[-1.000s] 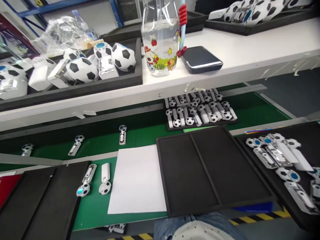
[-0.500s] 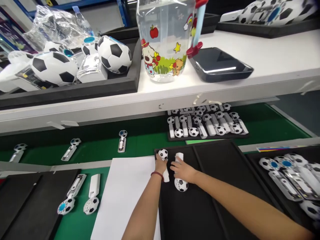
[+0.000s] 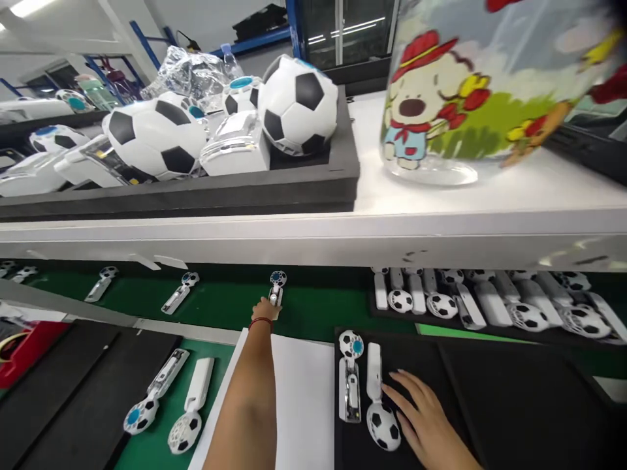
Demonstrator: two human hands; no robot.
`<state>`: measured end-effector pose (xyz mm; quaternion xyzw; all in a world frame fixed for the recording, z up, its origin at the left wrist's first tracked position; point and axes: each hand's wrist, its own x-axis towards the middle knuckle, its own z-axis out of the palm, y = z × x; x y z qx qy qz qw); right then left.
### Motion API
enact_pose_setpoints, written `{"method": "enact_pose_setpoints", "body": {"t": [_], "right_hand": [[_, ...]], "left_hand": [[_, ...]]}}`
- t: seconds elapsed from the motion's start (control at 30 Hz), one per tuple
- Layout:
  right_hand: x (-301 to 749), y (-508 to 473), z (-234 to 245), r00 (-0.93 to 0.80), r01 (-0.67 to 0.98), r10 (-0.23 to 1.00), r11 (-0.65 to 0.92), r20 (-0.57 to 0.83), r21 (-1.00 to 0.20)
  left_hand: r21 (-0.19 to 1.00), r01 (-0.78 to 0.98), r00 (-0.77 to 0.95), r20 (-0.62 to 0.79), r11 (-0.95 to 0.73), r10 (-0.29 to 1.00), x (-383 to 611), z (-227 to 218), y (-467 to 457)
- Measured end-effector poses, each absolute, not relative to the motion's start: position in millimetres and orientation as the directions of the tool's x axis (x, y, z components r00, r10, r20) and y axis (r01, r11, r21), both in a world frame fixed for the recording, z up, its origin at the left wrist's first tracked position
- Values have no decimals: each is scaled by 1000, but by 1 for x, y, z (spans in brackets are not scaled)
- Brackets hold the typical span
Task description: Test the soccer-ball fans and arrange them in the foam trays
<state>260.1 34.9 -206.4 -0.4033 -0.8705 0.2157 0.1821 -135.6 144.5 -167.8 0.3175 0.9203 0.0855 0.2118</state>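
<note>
Two football-ended pieces lie in the black tray (image 3: pixel 514 405): a metal-backed one (image 3: pixel 349 391) and a white one (image 3: pixel 374 372). The right hand (image 3: pixel 424 418), fingers spread apart, rests just beside the white one. On the green belt (image 3: pixel 313 313), the left hand (image 3: pixel 264 309) touches a third piece (image 3: pixel 277 281), its grip unclear.

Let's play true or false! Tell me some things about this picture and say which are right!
1. The left hand wears a red bracelet. True.
2. The right hand is lifting a big soccer ball. False: it is low beside a white piece with a soccer-ball end on a black tray.
3. The clear jar on the white shelf has a cartoon animal on it. True.
4. The left hand is over a blue tray. False: it is at a small ball-ended piece on the green belt.
</note>
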Motion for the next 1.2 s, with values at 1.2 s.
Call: {"method": "enact_pose_setpoints", "body": {"t": [1.2], "right_hand": [[304, -111, -99, 68, -543, 602, -646, -796, -536]], "left_hand": [[879, 214, -39, -427, 425, 903, 73, -87, -53]]}}
